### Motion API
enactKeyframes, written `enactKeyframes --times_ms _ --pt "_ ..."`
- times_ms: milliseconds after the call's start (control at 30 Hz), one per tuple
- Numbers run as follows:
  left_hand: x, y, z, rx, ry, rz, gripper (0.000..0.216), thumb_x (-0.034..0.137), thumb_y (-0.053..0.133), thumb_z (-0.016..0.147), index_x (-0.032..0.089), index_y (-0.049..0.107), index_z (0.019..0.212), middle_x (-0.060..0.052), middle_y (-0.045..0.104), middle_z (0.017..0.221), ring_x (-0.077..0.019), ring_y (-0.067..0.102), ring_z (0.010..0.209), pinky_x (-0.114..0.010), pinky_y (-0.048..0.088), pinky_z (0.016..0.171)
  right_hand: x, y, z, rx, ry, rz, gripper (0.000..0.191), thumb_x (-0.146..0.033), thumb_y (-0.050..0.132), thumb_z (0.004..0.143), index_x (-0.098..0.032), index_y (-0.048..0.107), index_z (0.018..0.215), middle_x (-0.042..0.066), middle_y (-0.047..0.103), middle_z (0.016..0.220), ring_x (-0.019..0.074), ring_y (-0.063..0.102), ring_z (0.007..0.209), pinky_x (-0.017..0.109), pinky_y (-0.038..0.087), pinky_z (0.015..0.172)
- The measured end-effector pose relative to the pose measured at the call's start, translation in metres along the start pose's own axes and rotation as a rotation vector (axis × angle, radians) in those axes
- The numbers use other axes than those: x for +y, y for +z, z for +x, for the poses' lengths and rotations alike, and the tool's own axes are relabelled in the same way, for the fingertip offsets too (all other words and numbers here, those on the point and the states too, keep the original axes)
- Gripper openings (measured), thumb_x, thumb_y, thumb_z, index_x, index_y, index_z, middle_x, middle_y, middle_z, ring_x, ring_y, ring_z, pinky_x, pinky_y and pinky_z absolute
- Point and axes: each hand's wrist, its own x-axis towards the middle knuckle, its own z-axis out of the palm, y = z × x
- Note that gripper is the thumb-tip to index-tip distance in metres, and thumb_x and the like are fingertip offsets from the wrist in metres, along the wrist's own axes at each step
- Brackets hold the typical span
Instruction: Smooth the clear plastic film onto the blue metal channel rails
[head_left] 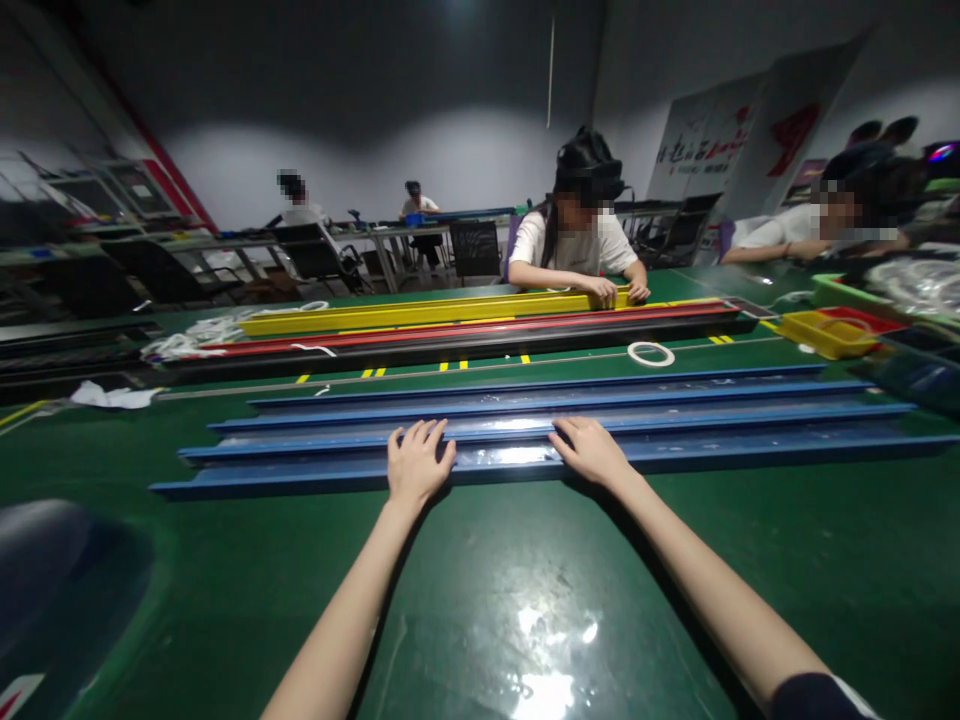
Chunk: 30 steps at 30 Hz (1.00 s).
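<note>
Several long blue channel-shaped strips (292, 470) lie side by side across the green table (480, 580) in front of me. My left hand (418, 460) rests on the near strips left of their middle, with its fingers spread. Lying over the same strips further right is my right hand (592, 452), its fingers stretched out and the thumb side toward the left. Both palms sit at the near edge of the strips, and neither hand lifts anything. A shiny clear surface shows inside the channels between the hands.
Beyond the blue strips lie red and black strips (450, 340) and a yellow strip (420, 312), which a person across the table touches. A white ring (651, 346) lies behind the blue strips. Right of it stands a yellow bin (825, 335). White cords (217, 330) are bundled at the left.
</note>
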Motion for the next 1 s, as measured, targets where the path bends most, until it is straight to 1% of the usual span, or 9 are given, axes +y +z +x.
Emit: enactKeyframes --times_ms 167,367,567,667,833,1000 --pt "0.002 0.003 0.003 -0.03 -0.001 -0.012 0.04 0.042 0.036 0.087 0.024 0.059 0.114 -0.008 0.063 0.114 -0.0243 0.052 0.11 -0.048 0.024 0.1 0.005 0.004 0.008 0.019 0.02 -0.039 0.038 -0.038 0.033 0.091 -0.016 0.062 0.102 0.01 0.066 0.1 0.0183 0.058 0.097 0.028 0.037 0.085" --pt "0.002 0.008 0.009 -0.028 -0.01 -0.016 0.039 0.042 0.036 0.087 0.023 0.061 0.109 -0.009 0.064 0.11 -0.0246 0.053 0.107 -0.049 0.025 0.099 0.011 0.007 0.018 0.017 0.026 -0.031 0.036 -0.037 0.035 0.09 -0.017 0.062 0.102 0.009 0.066 0.1 0.0178 0.058 0.096 0.027 0.038 0.083" --pt "-0.003 0.006 0.013 -0.092 -0.004 -0.03 0.04 0.044 0.035 0.087 0.021 0.062 0.105 -0.009 0.064 0.106 -0.0239 0.055 0.103 -0.046 0.029 0.096 0.01 0.009 0.016 0.037 0.03 -0.036 0.038 -0.038 0.032 0.091 -0.016 0.061 0.103 0.009 0.065 0.101 0.0185 0.057 0.096 0.028 0.037 0.083" --pt "-0.004 0.006 0.013 -0.086 0.003 -0.049 0.038 0.042 0.036 0.087 0.021 0.063 0.104 -0.009 0.065 0.105 -0.0232 0.056 0.101 -0.046 0.03 0.096 0.007 0.011 0.016 0.038 0.035 -0.052 0.038 -0.038 0.031 0.091 -0.016 0.06 0.103 0.01 0.065 0.102 0.0191 0.056 0.097 0.028 0.037 0.084" --pt "-0.005 0.009 0.013 -0.058 0.009 -0.052 0.034 0.035 0.037 0.086 0.022 0.064 0.103 -0.008 0.066 0.102 -0.0216 0.057 0.099 -0.045 0.03 0.097 0.003 0.011 0.018 0.03 0.085 -0.069 0.035 -0.034 0.031 0.091 -0.016 0.06 0.1 0.011 0.064 0.1 0.0194 0.056 0.095 0.028 0.036 0.083" --pt "-0.006 0.01 0.014 -0.062 0.015 -0.035 0.034 0.033 0.037 0.085 0.022 0.064 0.102 -0.008 0.066 0.101 -0.0213 0.058 0.098 -0.044 0.031 0.097 0.002 0.01 0.018 0.027 0.073 -0.073 0.037 -0.035 0.029 0.092 -0.016 0.059 0.099 0.01 0.064 0.097 0.0194 0.056 0.093 0.028 0.036 0.084"
